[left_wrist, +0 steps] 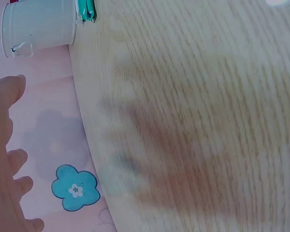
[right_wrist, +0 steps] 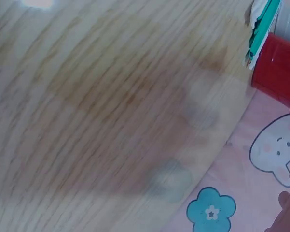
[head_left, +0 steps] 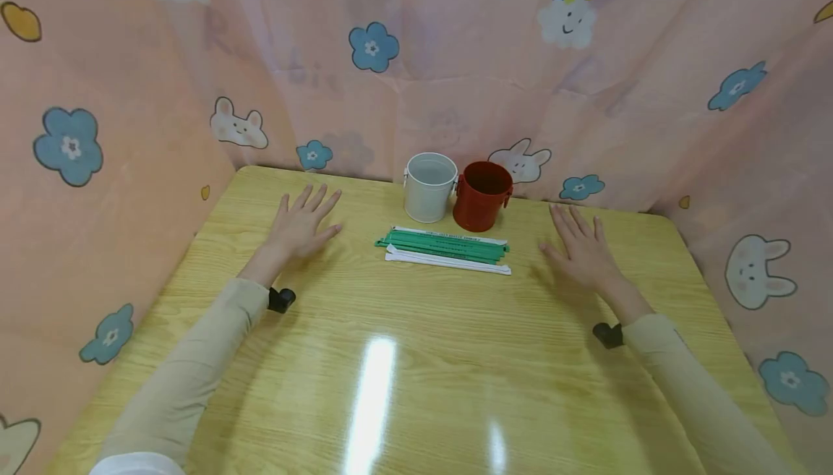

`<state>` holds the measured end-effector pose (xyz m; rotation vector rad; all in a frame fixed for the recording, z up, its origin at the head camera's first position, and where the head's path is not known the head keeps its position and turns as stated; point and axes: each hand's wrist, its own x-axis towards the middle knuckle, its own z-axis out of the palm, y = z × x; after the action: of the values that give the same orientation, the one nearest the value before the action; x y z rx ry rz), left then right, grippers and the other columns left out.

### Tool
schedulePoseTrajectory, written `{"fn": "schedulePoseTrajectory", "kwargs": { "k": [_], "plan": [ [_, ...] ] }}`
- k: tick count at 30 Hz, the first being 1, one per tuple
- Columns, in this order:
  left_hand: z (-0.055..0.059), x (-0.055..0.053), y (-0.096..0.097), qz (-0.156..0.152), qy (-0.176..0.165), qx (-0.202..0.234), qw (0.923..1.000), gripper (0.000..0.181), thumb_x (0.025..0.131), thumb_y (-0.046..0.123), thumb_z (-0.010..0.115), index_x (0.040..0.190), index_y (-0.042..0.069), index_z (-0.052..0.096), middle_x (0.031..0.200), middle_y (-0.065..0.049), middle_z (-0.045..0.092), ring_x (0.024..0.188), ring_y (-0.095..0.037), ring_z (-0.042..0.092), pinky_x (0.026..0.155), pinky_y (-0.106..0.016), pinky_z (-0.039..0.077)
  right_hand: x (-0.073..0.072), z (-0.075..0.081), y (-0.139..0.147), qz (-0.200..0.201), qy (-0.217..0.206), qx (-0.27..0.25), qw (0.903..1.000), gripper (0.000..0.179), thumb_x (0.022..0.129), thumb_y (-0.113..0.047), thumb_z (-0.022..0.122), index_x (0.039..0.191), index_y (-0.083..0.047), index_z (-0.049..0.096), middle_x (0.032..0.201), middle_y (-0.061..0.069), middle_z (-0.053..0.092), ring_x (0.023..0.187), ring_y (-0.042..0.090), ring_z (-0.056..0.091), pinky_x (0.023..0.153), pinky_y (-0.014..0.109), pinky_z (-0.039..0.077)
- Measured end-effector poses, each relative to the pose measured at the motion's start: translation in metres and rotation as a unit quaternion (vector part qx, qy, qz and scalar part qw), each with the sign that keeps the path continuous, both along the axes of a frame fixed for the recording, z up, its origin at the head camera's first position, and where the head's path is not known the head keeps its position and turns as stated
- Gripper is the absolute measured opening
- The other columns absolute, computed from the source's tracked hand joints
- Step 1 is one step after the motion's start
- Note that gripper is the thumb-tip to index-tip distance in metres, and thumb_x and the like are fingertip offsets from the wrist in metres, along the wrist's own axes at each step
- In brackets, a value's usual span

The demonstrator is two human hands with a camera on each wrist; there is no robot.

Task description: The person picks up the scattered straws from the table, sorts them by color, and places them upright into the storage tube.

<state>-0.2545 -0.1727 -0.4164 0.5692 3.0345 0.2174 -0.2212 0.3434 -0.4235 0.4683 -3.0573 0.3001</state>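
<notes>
In the head view my left hand (head_left: 298,228) is held over the left part of the table, fingers spread and straight, holding nothing. My right hand (head_left: 581,252) is spread the same way on the right side, nearest the red bucket (head_left: 478,204). Between the hands, a white bucket (head_left: 426,193) stands upright left of the red one. In front of both lies a small pile of long thin wrapped sticks: several in green wrappers (head_left: 442,244) and white ones (head_left: 447,261) at the front and back. The left wrist view shows the white bucket (left_wrist: 41,23) beyond the left thumb.
A wood-grain table (head_left: 416,359) carries everything, with bright light reflections near its front. Pink patterned cloth (head_left: 449,77) hangs close behind the buckets and along both sides. Small black wrist cameras (head_left: 281,300) are strapped at each sleeve cuff.
</notes>
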Motion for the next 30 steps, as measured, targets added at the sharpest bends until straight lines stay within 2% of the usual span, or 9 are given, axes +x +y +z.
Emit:
{"fn": "schedulePoseTrajectory", "kwargs": {
  "k": [5,10,15,19,24,30],
  "plan": [
    [0.001,-0.002,0.0,0.003,0.003,0.007,1.0,0.068,0.1,0.048,0.041,0.156,0.023,0.012,0.162,-0.01,0.01,0.149,-0.036,0.007,0.114,-0.067,0.008,-0.006,0.003,-0.003,0.002,0.007,-0.011,0.9999,0.076,0.1,-0.042,0.044,0.155,-0.022,-0.005,0.163,0.011,0.005,0.149,0.036,0.0,0.114,0.067,-0.006],
    [0.003,-0.003,0.002,-0.002,0.002,0.039,0.9993,0.069,0.1,0.045,0.045,0.156,0.019,0.014,0.16,-0.014,0.018,0.146,-0.039,0.016,0.114,-0.066,0.013,-0.01,0.003,-0.007,0.003,0.034,-0.021,0.9992,0.074,0.1,-0.039,0.046,0.156,-0.021,0.001,0.16,0.017,0.017,0.145,0.041,0.013,0.113,0.068,0.005],
    [0.004,-0.004,0.005,-0.001,0.005,0.079,0.9968,0.069,0.098,0.044,0.048,0.155,0.016,0.019,0.155,-0.018,0.03,0.141,-0.04,0.028,0.112,-0.061,0.027,-0.012,0.002,-0.014,0.013,0.083,-0.072,0.9939,0.067,0.098,-0.033,0.053,0.153,-0.011,0.022,0.15,0.022,0.036,0.134,0.045,0.031,0.105,0.067,0.024],
    [0.002,-0.007,0.008,0.009,0.006,0.113,0.9935,0.069,0.097,0.043,0.051,0.154,0.015,0.023,0.15,-0.019,0.038,0.136,-0.039,0.035,0.105,-0.059,0.038,-0.012,0.004,-0.023,0.021,0.106,-0.125,0.9863,0.061,0.094,-0.023,0.06,0.146,-0.002,0.036,0.144,0.025,0.043,0.129,0.045,0.038,0.105,0.064,0.029],
    [0.001,-0.009,0.013,0.024,-0.007,0.167,0.9856,0.068,0.096,0.044,0.052,0.152,0.016,0.027,0.15,-0.018,0.039,0.136,-0.04,0.035,0.098,-0.064,0.042,-0.012,0.009,-0.035,0.021,0.121,-0.152,0.9807,0.054,0.09,-0.016,0.066,0.137,0.002,0.045,0.134,0.024,0.052,0.116,0.042,0.048,0.101,0.059,0.035],
    [-0.01,-0.015,0.022,0.039,-0.024,0.255,0.9657,0.066,0.095,0.039,0.057,0.15,0.016,0.032,0.144,-0.016,0.046,0.126,-0.037,0.046,0.098,-0.056,0.044,-0.011,0.01,-0.051,0.035,0.143,-0.18,0.9726,0.049,0.087,-0.011,0.07,0.129,0.003,0.052,0.119,0.023,0.059,0.106,0.038,0.053,0.092,0.056,0.042]
  ]
}}
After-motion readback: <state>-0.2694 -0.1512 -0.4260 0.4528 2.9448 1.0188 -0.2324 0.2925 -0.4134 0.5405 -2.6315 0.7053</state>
